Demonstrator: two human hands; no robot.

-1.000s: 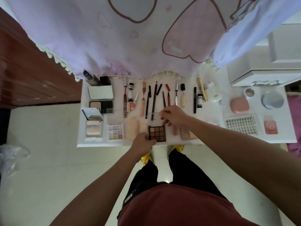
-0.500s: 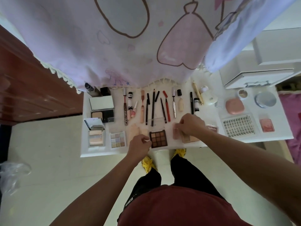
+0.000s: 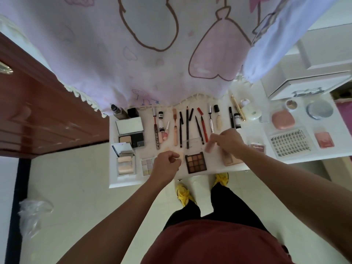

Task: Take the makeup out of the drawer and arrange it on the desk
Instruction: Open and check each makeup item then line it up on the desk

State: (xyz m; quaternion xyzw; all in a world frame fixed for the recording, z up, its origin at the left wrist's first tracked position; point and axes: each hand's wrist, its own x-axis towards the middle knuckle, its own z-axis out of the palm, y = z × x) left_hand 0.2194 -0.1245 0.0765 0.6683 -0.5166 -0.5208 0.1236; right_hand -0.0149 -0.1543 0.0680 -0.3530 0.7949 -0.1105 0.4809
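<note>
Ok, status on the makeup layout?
Left hand curled, hold unclear. Right hand pinches small pink item beside brown palette. Other makeup laid out on desk. Pencils lie close behind it.

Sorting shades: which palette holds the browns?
The nine-pan palette right of the left hand; the pastel palette, partly hidden by that hand, holds pale colours.

Two hands [image 3: 166,165], two yellow shoes [image 3: 182,194] — one brown palette [image 3: 195,162], one lash tray [image 3: 290,142], one pink case [image 3: 283,121]
</note>
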